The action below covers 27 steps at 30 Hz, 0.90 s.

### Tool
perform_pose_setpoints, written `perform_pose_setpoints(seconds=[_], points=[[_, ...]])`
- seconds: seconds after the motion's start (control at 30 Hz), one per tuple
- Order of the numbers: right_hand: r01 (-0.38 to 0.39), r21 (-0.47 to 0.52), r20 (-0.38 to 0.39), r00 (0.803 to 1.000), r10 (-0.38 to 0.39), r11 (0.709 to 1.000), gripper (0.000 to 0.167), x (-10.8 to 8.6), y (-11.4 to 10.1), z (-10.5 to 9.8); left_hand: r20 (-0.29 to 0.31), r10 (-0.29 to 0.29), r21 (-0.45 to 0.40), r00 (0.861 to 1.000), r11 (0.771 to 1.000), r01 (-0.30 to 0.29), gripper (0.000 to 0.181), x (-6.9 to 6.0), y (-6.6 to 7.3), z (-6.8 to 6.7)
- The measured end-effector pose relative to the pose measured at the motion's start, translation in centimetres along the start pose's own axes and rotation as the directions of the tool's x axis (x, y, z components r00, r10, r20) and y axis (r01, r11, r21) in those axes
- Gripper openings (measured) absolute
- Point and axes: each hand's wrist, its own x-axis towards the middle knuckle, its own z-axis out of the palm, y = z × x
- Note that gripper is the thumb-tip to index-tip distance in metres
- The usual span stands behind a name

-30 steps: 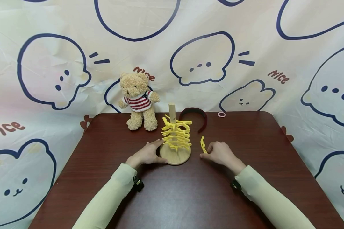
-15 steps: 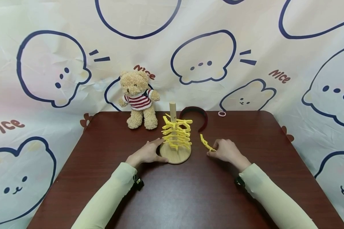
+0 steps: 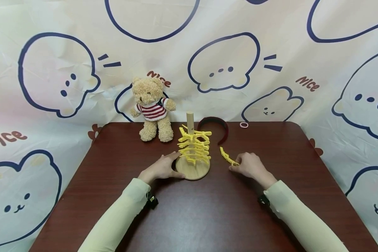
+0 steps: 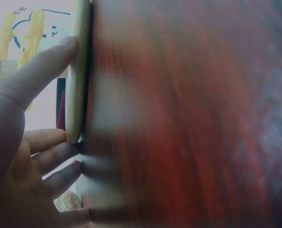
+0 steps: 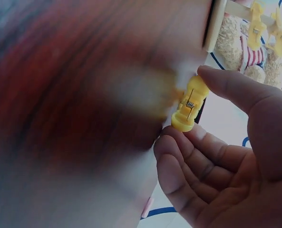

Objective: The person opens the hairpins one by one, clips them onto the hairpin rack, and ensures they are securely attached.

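Note:
A wooden stand (image 3: 193, 171) with a round base and an upright post is near the table's middle. Several yellow hair clips (image 3: 193, 145) are clamped on its post, one above another. My left hand (image 3: 161, 168) holds the base's left side, with thumb and fingers spread around the rim; in the left wrist view the thumb (image 4: 50, 61) touches the base's edge (image 4: 76, 95). To the right of the stand, my right hand (image 3: 249, 165) pinches the end of another yellow hair clip (image 5: 190, 104) between thumb and fingers, its spring showing. That clip's far tip points toward the back left.
Behind the stand lies a dark red headband (image 3: 225, 127). At the back left a teddy bear (image 3: 152, 110) in a striped shirt stands against the printed cloth (image 3: 163, 59). A pink ring (image 3: 244, 125) lies at the table's (image 3: 189, 217) back edge.
My right hand has shifted slightly right and back with its hair clip, which has turned from nearly upright to slanting. My left hand stays on the stand's base.

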Motion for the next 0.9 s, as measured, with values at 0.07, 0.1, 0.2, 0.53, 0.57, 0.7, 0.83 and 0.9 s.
perform_pose_setpoints(seconds=[0.07, 0.1, 0.2, 0.53, 0.57, 0.7, 0.83, 0.9], points=[[0.001, 0.014, -0.013, 1.000, -0.001, 1.000, 0.037, -0.1, 0.2, -0.3, 0.000, -0.001, -0.004, 1.000, 1.000, 0.001, 0.102, 0.0, 0.0, 0.0], [-0.001, 0.026, -0.015, 1.000, 0.002, 1.000, 0.038, -0.1, 0.3, -0.5, 0.002, -0.002, -0.006, 1.000, 1.000, 0.002, 0.102, 0.0, 0.0, 0.0], [-0.012, 0.068, -0.018, 1.000, 0.014, 0.998, 0.038, -0.3, 0.4, -1.1, 0.006, -0.006, -0.009, 1.000, 1.000, 0.006, 0.102, -0.1, 0.1, -0.1], [0.050, 0.117, -0.111, 0.993, -0.037, 0.992, 0.036, -0.8, 0.3, -3.2, 0.006, -0.009, -0.016, 1.000, 1.000, 0.009, 0.101, -0.2, 0.2, -0.1], [0.053, 0.121, -0.121, 0.992, -0.038, 0.991, 0.035, -0.9, 0.2, -3.4, 0.007, -0.009, -0.016, 1.000, 1.000, 0.010, 0.101, -0.2, 0.2, -0.1], [0.085, 0.144, -0.162, 0.985, -0.061, 0.986, 0.032, -1.1, -0.1, -4.3, 0.004, -0.007, -0.019, 1.000, 1.000, 0.007, 0.101, -0.3, 0.3, -0.1], [0.121, 0.160, -0.210, 0.974, -0.086, 0.980, 0.030, -1.3, -0.6, -5.2, -0.004, -0.001, -0.017, 1.000, 1.000, 0.001, 0.101, -0.3, 0.4, -0.2], [0.133, 0.167, -0.222, 0.971, -0.094, 0.977, 0.029, -1.5, -0.9, -5.6, -0.004, 0.000, -0.015, 1.000, 1.000, 0.000, 0.101, -0.3, 0.4, -0.2]])
